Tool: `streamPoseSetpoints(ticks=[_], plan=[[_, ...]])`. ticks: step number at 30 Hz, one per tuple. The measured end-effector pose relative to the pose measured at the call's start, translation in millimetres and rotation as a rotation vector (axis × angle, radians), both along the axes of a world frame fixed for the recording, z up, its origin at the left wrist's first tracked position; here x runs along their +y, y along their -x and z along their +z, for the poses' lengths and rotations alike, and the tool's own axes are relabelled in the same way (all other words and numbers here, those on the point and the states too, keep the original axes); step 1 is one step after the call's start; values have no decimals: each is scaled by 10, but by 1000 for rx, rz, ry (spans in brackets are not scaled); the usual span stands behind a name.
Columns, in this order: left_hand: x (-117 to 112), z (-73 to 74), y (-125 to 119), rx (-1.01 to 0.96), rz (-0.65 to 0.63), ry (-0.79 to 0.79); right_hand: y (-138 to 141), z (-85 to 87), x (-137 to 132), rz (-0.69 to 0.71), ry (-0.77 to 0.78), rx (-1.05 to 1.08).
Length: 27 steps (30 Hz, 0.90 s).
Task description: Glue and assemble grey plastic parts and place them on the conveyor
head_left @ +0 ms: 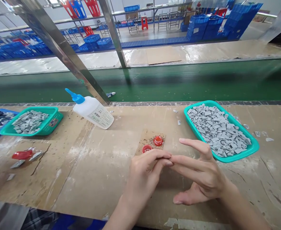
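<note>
Left hand (141,179) and right hand (200,172) touch near two red caps (158,141).

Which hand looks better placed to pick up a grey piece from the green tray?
Probably the right hand: its fingers sit at the rim of the tray, while the left hand is further away, beside the red caps.

Two glossy red plastic caps (158,141) lie on a speckled scrap of brown cardboard (144,137), just beyond the left hand (142,174). One sits close by its fingers, the other slightly farther off.

Factory assembly line, green conveyor belt (140,84), stacked blue plastic crates (201,28)
</note>
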<state>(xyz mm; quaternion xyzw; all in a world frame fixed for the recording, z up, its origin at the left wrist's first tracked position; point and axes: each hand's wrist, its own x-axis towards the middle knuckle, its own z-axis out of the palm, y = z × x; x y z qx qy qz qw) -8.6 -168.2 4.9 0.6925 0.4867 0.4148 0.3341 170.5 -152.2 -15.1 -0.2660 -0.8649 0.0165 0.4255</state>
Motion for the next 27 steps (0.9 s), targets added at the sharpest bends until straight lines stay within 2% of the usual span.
streamPoseSetpoints(ticks=[5, 21, 27], plan=[[-13, -4, -7, 38, -35, -83, -12, 1, 7, -7, 67, 18], [-49, -16, -55, 49, -61, -93, -55, -4, 17, -8, 55, 78], [-53, -63, -108, -50, 42, 3, -60, -21, 18, -24, 4, 30]])
